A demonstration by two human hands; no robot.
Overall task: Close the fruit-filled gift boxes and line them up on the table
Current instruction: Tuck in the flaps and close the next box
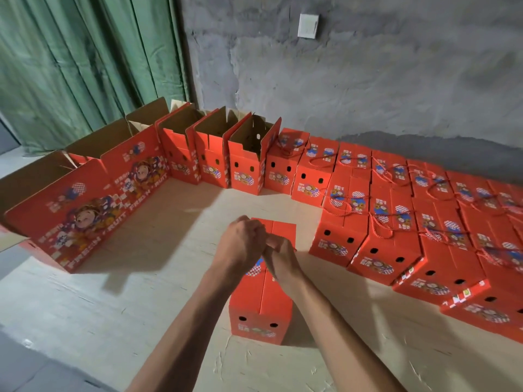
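A closed red gift box point(259, 306) stands alone on the pale table point(135, 292) in front of me, its two-holed end facing me. My left hand point(243, 244) and my right hand point(280, 260) meet just above its lid with curled fingers. They pinch something small between them, seemingly the box's red cord handle, which the fingers mostly hide. Several closed boxes point(382, 250) with cord handles stand packed in rows to the right. Several boxes with raised flaps point(246, 162) line the back.
Two large open red cartons point(85, 213) stand along the left side. A green curtain point(85, 66) hangs at the back left, beside a grey wall with a white switch point(308, 25). Bare tabletop lies between the lone box and the cartons.
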